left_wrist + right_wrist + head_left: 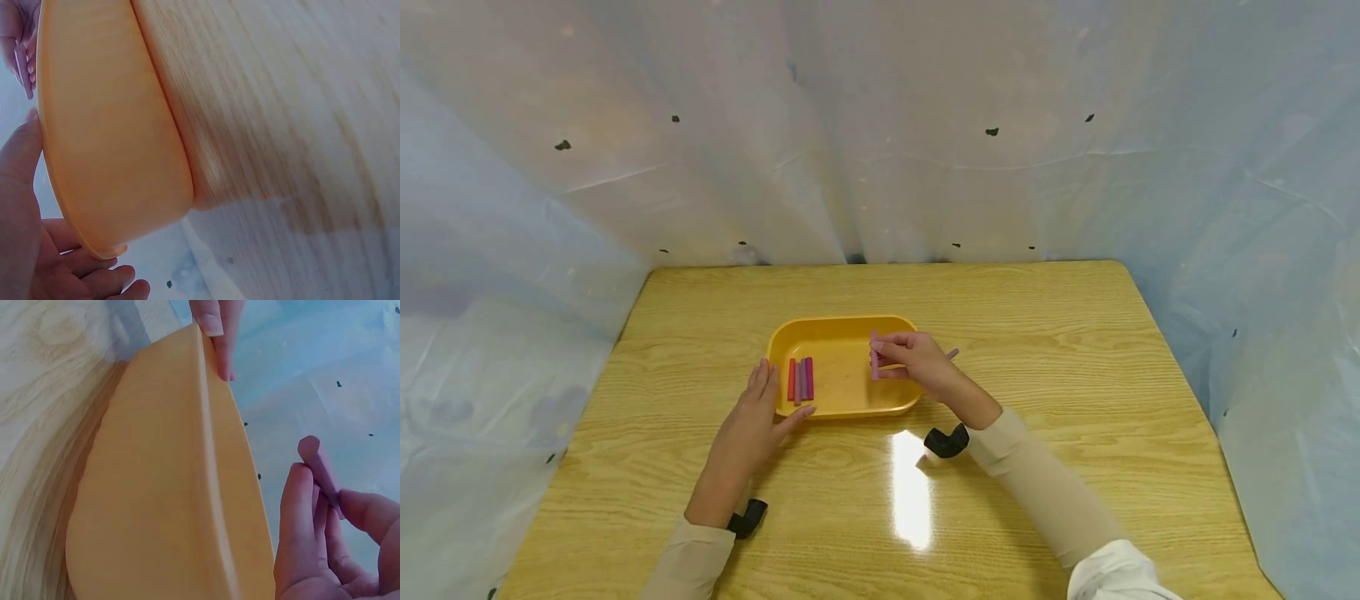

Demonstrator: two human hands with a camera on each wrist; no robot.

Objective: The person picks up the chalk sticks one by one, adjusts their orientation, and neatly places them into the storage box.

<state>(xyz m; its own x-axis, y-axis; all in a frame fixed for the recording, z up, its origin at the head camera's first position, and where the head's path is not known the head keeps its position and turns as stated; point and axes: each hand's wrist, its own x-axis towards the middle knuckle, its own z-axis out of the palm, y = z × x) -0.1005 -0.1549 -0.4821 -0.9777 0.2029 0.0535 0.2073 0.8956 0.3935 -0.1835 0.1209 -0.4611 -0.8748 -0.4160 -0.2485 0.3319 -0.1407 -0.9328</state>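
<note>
A yellow tray [842, 411] sits on the table. My left hand [752, 421] holds its near left corner, thumb along the front rim and fingers over the left end. My right hand [921, 362] pinches a light purple stick [875, 360] between thumb and fingers, above the right part of the tray; in the right wrist view the stick [320, 467] looks smooth with a blunt end. Several sticks [801, 381] in red, mauve and purple lie side by side in the tray's left part. Past my right hand pokes the end of another purple stick [953, 353]; the hand hides the rest.
The wooden table [1037, 333] has rounded far corners. Pale plastic sheeting [880, 183] with dark spots hangs at the back and both sides. A black curved piece sits at each wrist, the right one [947, 442] beside a bright glare patch.
</note>
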